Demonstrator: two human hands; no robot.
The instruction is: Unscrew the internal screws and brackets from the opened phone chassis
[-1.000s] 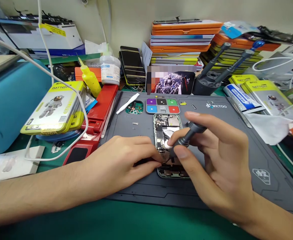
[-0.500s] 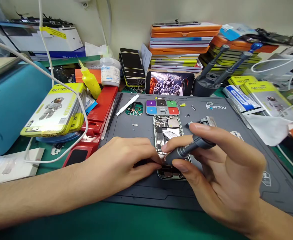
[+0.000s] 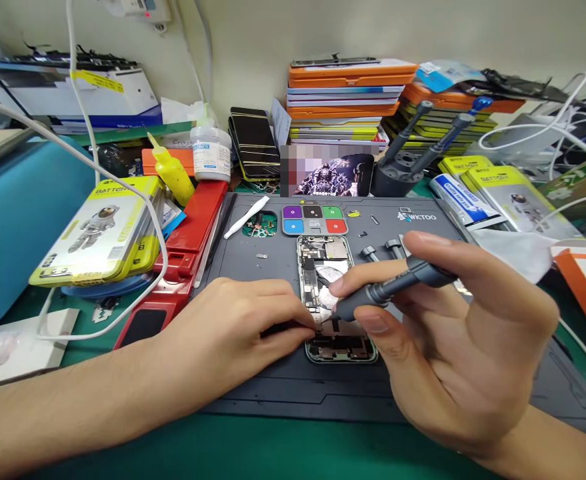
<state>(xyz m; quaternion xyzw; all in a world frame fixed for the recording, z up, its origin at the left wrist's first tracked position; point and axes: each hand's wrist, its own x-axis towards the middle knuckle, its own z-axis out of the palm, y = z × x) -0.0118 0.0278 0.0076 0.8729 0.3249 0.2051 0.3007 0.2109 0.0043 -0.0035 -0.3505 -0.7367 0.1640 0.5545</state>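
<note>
An opened phone (image 3: 335, 250) lies on the grey work mat (image 3: 273, 393), its inner boards and parts showing. My left hand (image 3: 243, 327) rests at its left edge, thumb and fingertips pinched together over the frame; what they pinch is too small to make out. A dark grey screwdriver (image 3: 385, 291) slants across the phone in my right hand (image 3: 467, 340), held between thumb and fingers. Its lower end points into the phone, close by my left fingertips; the tip itself is hard to see.
Behind the phone sits a coloured screw tray (image 3: 314, 227). A white spudger (image 3: 247, 217) lies left of it. Two more screwdrivers (image 3: 369, 254) lie behind my right hand. A phone playing video (image 3: 337, 177) leans at the back. Battery boxes (image 3: 95, 227) and a white cable (image 3: 123, 185) are left.
The screwdriver's lower end has shifted slightly away from my left fingertips, and its handle now leans lower to the right. The camera view has moved a little. My left hand stays pinched at the phone.
</note>
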